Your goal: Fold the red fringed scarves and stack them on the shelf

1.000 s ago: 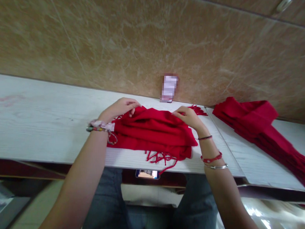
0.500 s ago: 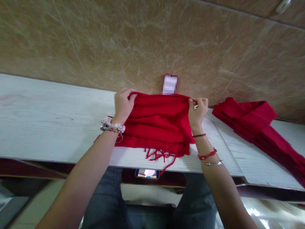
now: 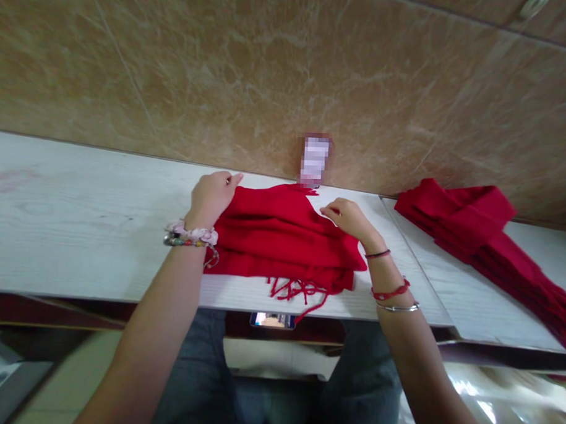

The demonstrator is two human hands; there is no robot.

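Observation:
A folded red scarf (image 3: 286, 237) lies on the white tabletop in front of me, with soft creases across it and loose fringe at its near edge. My left hand (image 3: 213, 197) is closed at the scarf's far left corner, its thumb and forefinger just above the cloth with none seen between them. The lower fingers of that hand are curled out of sight. Beside the slanting right edge of the scarf, my right hand (image 3: 350, 217) has its thumb and forefinger pinched together, with no cloth visible in them.
A second red scarf (image 3: 472, 237), folded long, lies at the right across the table (image 3: 78, 229). A brown marbled wall (image 3: 199, 79) rises behind. A phone-like object with a blurred-out face (image 3: 314, 158) leans there. A lit phone (image 3: 273, 320) sits below the table's front edge.
The scarf's far edge, stretched between both hands before, has been let go and now lies slack. My left hand has moved left; my right hand has moved slightly left and nearer me.

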